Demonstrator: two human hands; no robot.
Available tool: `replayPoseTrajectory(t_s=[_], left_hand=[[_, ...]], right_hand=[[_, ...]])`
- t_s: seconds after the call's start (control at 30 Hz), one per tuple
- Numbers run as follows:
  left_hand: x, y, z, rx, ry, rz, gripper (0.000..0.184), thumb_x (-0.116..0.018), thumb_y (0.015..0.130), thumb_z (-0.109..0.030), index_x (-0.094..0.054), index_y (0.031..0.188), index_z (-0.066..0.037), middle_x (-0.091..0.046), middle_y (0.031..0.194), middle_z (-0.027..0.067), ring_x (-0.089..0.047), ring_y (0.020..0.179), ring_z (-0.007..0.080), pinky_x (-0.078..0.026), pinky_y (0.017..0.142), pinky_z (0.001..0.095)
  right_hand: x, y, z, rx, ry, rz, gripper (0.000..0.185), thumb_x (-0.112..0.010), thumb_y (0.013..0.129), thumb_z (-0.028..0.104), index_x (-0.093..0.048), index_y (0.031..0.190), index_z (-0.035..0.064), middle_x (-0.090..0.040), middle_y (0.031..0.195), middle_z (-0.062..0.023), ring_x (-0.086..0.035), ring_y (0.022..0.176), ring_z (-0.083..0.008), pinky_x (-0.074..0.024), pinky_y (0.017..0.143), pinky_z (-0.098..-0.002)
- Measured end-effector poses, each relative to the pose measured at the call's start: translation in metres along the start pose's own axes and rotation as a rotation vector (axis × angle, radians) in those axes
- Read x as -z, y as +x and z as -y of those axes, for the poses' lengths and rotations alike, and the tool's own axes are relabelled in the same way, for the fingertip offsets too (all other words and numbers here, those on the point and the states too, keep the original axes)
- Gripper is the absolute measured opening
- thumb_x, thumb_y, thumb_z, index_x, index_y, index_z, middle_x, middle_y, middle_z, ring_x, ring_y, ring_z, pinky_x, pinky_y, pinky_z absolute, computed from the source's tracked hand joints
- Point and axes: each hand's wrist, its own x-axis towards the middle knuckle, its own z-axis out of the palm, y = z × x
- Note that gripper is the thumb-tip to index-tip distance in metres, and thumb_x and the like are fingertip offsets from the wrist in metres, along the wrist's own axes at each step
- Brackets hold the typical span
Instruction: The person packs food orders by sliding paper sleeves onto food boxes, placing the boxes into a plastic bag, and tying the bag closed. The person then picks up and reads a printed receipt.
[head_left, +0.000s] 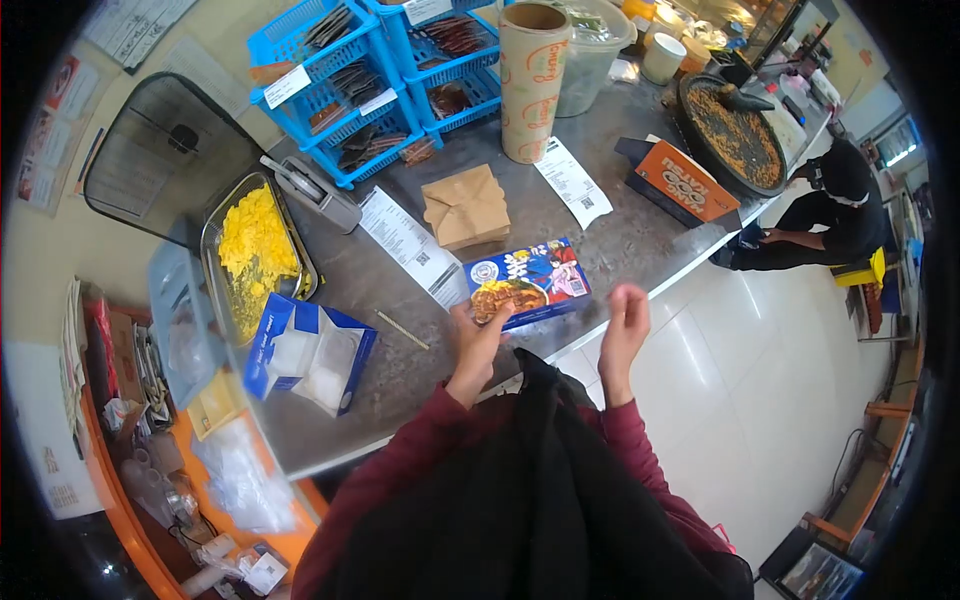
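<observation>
A blue printed food box (535,278) with a noodle picture and cartoon figures lies near the counter's front edge. My left hand (478,350) grips its near left corner, thumb over the top. To the right of the box, my right hand (626,325) is raised beyond the edge, fingers curled together, and nothing shows in it. Behind the box sits a folded brown kraft carton (467,207). A long printed receipt (410,245) runs partly under the box's left side. An open blue and white box (310,355) holding white packets stands to the left.
On the counter (400,390) are a thin stick (403,330), a tray of yellow shredded food (260,245), a stapler-like device (312,193), blue sachet baskets (340,90), a tall paper roll (533,80), an orange box (685,185) and a stone mortar (735,135). Another person (840,205) crouches at right.
</observation>
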Motion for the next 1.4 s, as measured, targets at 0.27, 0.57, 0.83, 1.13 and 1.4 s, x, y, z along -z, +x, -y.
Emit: replayPoseTrajectory(t_s=[0.27,0.57,0.83,1.13,1.4], left_hand=[[-0.008,0.000,-0.016,0.100,-0.014,-0.044,0.078,-0.081,0.080,-0.033,-0.027,0.131,-0.011,-0.051,0.124,0.0134,-0.060,0.101,0.0214,-0.053,0.072,0.0380],[-0.010,0.004,-0.015,0.103,-0.008,-0.075,0.076,-0.081,0.078,-0.036,-0.030,0.130,-0.015,-0.055,0.117,0.0100,-0.061,0.100,0.0233,-0.052,0.075,0.0386],[-0.011,0.005,-0.022,0.106,0.035,-0.069,0.077,-0.080,0.078,-0.038,-0.030,0.130,-0.011,-0.057,0.110,0.0064,-0.060,0.082,0.0106,-0.042,0.051,0.0246],[-0.009,0.004,-0.027,0.119,0.063,-0.033,0.076,-0.078,0.079,-0.039,-0.031,0.133,-0.012,-0.058,0.106,0.0045,-0.059,0.077,0.0087,-0.032,0.047,0.0231],[0.000,0.016,-0.012,0.093,0.108,-0.021,0.085,-0.080,0.076,-0.044,-0.030,0.134,-0.006,-0.055,0.118,0.0128,-0.061,0.094,0.0193,-0.045,0.061,0.0276]], right_hand=[[-0.039,-0.045,-0.014,0.079,-0.124,0.271,0.009,-0.072,0.089,0.010,-0.070,0.094,0.0028,-0.065,0.076,0.0010,-0.051,0.065,-0.0038,-0.0374,0.055,-0.0222],[-0.055,-0.037,-0.006,0.116,-0.406,0.115,0.026,-0.076,0.086,0.019,-0.057,0.096,0.0042,-0.066,0.064,-0.0038,-0.056,0.049,-0.0116,-0.0386,0.047,-0.0283],[-0.041,-0.033,-0.012,0.171,-0.886,0.018,0.061,-0.083,0.075,0.043,-0.048,0.107,0.0048,-0.064,0.087,-0.0114,-0.063,0.076,-0.0245,-0.0477,0.067,-0.0390],[-0.021,0.022,-0.042,1.180,-0.850,0.300,0.062,-0.080,0.067,0.053,-0.065,0.120,0.0240,-0.057,0.121,-0.0001,-0.047,0.119,-0.0266,-0.0249,0.107,-0.0552],[-0.020,0.047,-0.046,1.271,-0.695,0.472,0.059,-0.077,0.068,0.052,-0.066,0.119,0.0235,-0.060,0.116,0.0026,-0.052,0.107,-0.0244,-0.0348,0.097,-0.0558]])
